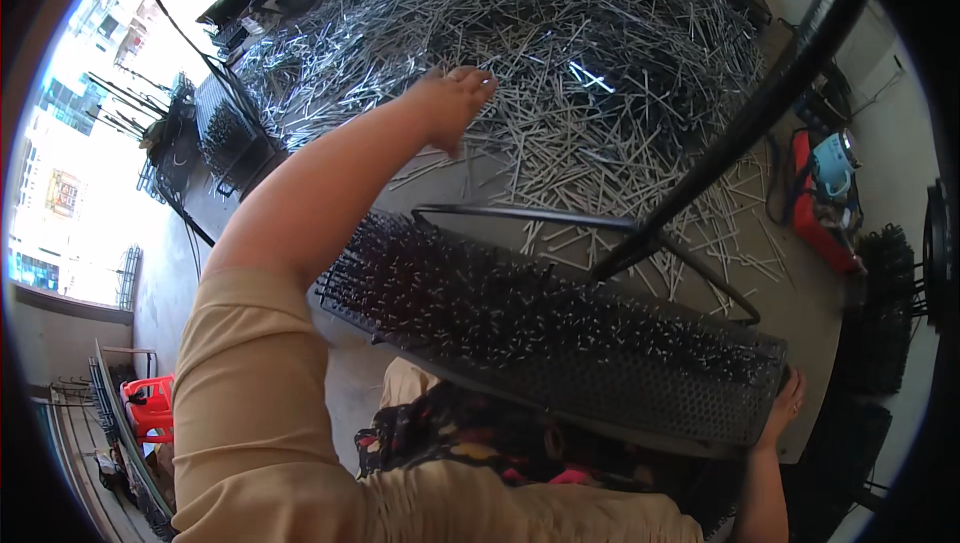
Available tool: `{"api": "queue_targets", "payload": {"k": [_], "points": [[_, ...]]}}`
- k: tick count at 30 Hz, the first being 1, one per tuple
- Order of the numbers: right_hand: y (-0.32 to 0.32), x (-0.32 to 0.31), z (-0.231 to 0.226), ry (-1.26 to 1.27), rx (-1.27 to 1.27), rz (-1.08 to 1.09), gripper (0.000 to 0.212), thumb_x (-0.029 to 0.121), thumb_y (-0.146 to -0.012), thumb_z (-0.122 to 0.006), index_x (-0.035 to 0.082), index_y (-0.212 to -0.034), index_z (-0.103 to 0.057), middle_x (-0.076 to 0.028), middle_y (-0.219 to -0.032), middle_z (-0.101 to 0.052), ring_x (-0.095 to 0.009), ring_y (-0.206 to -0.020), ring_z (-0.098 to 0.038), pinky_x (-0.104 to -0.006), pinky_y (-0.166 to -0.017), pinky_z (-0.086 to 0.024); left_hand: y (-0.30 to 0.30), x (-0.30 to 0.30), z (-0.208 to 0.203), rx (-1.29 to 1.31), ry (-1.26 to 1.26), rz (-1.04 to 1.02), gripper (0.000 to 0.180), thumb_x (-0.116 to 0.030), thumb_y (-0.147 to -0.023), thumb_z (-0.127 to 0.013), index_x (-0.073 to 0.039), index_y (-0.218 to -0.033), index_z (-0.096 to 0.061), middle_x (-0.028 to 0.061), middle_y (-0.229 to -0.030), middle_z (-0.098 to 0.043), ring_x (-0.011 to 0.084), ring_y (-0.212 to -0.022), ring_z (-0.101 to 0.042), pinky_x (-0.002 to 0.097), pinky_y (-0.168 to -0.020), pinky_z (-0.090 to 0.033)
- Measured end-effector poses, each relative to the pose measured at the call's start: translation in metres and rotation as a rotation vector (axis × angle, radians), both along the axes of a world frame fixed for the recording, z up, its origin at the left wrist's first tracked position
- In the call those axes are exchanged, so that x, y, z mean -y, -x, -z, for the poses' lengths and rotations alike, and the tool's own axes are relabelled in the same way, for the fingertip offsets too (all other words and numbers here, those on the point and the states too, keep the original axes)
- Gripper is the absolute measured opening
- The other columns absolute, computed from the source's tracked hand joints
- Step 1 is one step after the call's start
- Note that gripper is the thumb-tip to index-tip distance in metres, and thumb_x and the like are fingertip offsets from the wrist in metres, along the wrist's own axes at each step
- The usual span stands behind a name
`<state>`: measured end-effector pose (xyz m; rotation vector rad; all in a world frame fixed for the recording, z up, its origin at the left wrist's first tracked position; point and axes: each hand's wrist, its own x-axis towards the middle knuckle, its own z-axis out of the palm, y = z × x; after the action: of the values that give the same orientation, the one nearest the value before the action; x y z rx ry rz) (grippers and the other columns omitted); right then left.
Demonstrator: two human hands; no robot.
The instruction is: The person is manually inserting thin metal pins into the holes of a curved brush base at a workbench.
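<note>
A long dark perforated rack lies slantwise in front of me, above my lap. Many short thin rods stand upright in its holes, dense at the left and along the far side; bare holes show at the near right. My right hand grips the rack's right end, its fingers on the edge. My left hand is stretched out beyond the rack, above the near left part of a large heap of loose metal rods. Its fingers reach forward with the thumb apart, and I see nothing held in it.
A black metal frame slants up from behind the rack to the upper right. At right stands a red box with a light blue mug. Another rack with rods is at left, and a red stool lower left.
</note>
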<state>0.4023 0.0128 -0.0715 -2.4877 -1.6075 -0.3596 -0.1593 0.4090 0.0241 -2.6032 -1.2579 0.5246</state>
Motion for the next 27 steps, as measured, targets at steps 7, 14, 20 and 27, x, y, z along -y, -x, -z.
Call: {"api": "queue_targets", "payload": {"k": [7,14,20,27], "points": [[-0.017,0.01,0.02,-0.005,0.02,-0.029,0.046,0.014,-0.089,-0.054,0.004,-0.133,-0.044,-0.017,-0.138,-0.041,-0.035,-0.126,-0.042,-0.0427,-0.104,-0.035,-0.027,-0.067,0.027,0.265,0.243,-0.265,0.12,-0.045,-0.048,-0.09,-0.025,-0.148,-0.027,0.022,-0.149,-0.025,0.0443,-0.133,-0.033,0.0495,-0.107,-0.036],[-0.016,0.008,0.018,0.006,-0.071,0.053,0.066,0.034,-0.08,-0.066,0.004,-0.134,-0.042,-0.018,-0.139,-0.038,-0.036,-0.128,-0.036,-0.0456,-0.108,-0.025,-0.023,-0.043,0.022,0.284,0.243,-0.168,0.095,-0.05,-0.057,-0.085,-0.028,-0.14,-0.043,0.0196,-0.143,-0.03,0.044,-0.129,-0.036,0.0505,-0.103,-0.038],[-0.008,0.007,0.011,-0.015,-0.09,0.037,0.065,0.033,-0.08,-0.066,0.005,-0.133,-0.042,-0.017,-0.137,-0.039,-0.036,-0.127,-0.037,-0.0456,-0.107,-0.026,-0.016,-0.026,0.025,0.137,0.324,-0.092,0.096,-0.054,-0.054,-0.084,-0.029,-0.138,-0.045,0.0184,-0.14,-0.033,0.0455,-0.127,-0.037,0.0518,-0.102,-0.039],[-0.003,0.0,0.004,0.045,-0.009,-0.02,0.056,0.029,-0.088,-0.058,0.003,-0.135,-0.041,-0.019,-0.138,-0.041,-0.035,-0.129,-0.039,-0.0434,-0.107,-0.032,-0.015,-0.016,0.026,0.234,0.302,-0.267,0.103,-0.051,-0.055,-0.086,-0.024,-0.143,-0.04,0.0198,-0.15,-0.02,0.0461,-0.129,-0.036,0.0514,-0.105,-0.037]]}}
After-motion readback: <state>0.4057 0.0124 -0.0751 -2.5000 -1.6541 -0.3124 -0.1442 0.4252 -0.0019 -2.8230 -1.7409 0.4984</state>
